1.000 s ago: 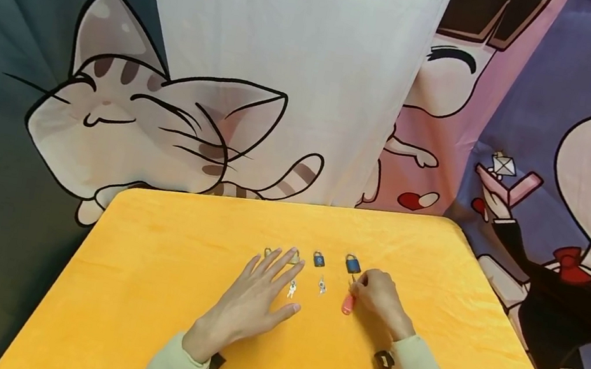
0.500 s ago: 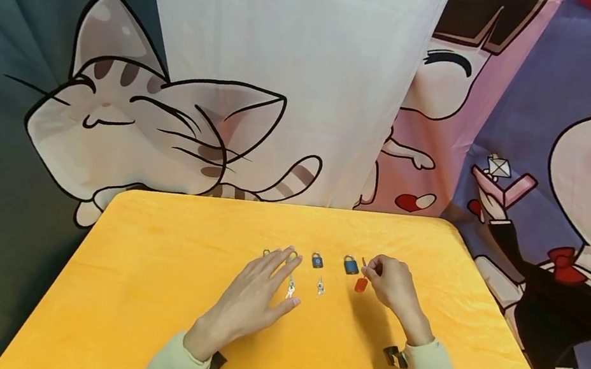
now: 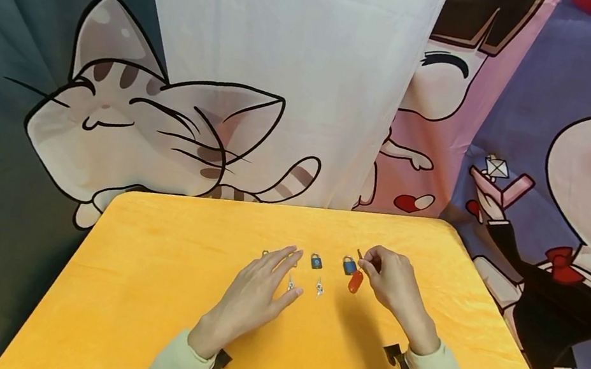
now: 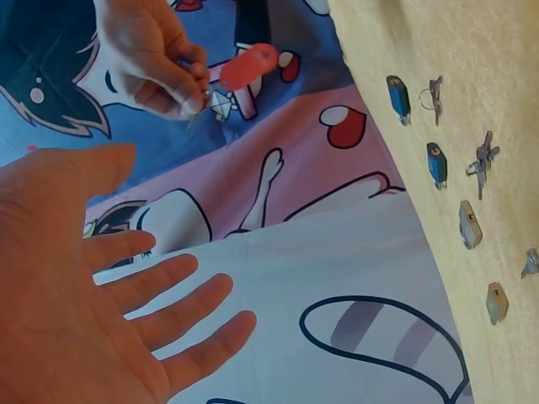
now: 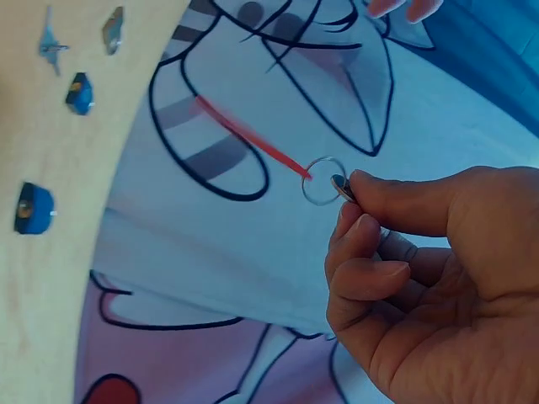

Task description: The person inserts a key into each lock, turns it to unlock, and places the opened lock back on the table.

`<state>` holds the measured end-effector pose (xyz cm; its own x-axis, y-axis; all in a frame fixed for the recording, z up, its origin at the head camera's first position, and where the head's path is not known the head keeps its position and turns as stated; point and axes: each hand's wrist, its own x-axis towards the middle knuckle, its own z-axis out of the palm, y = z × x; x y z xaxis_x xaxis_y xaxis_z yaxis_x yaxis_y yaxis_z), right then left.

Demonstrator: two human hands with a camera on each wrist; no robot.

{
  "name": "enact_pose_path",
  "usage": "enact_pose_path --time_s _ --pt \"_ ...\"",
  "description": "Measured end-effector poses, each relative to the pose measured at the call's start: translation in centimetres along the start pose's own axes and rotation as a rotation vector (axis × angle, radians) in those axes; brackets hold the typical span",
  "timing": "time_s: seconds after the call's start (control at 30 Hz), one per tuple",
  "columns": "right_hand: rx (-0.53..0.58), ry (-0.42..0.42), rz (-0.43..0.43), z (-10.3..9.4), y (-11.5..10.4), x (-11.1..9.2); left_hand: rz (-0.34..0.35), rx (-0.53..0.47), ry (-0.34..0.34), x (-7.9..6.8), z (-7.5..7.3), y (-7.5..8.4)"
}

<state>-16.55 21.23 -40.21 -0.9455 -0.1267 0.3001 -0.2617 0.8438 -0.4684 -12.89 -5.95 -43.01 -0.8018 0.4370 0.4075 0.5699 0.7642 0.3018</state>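
Note:
My right hand point(image 3: 394, 285) pinches a key point(image 3: 359, 254) between thumb and forefinger. From its metal ring point(image 5: 318, 181) hangs a red plastic tag point(image 3: 355, 282), overlapping the larger blue padlock point(image 3: 349, 266) in the head view. A smaller blue padlock point(image 3: 316, 261) stands to the left of that one. My left hand point(image 3: 249, 296), fingers spread and holding nothing, is over the left end of the row, mostly hiding two brass padlocks there. Both show in the left wrist view: one brass padlock point(image 4: 469, 225) beside the other brass padlock point(image 4: 497, 302).
On the yellow-covered table point(image 3: 151, 291), small silver keys point(image 3: 320, 288) lie in front of the padlock row, with more keys point(image 3: 291, 284) by my left thumb and a third set point(image 4: 530, 263) seen from the left wrist. A cartoon-printed curtain point(image 3: 294, 49) hangs behind the table.
My right hand has lifted the key and red tag off the table, up beside the larger blue padlock, and the tag now dangles. The left hand stays nearly in place.

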Motion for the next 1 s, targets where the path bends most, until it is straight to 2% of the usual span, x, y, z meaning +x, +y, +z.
enact_pose_path --time_s 0.3,0.57,1.0 --pt "-0.036 0.067 -0.108 -1.3 -2.1 -0.1 0.026 -0.105 0.112 0.3 -0.2 0.2" --pt "-0.013 0.091 -0.192 -2.4 -4.1 -0.4 0.056 -0.121 0.19 0.6 -0.4 0.3" --pt "0.03 0.082 -0.297 -2.8 -6.4 -1.0 0.072 -0.176 0.248 0.9 -1.1 0.9"
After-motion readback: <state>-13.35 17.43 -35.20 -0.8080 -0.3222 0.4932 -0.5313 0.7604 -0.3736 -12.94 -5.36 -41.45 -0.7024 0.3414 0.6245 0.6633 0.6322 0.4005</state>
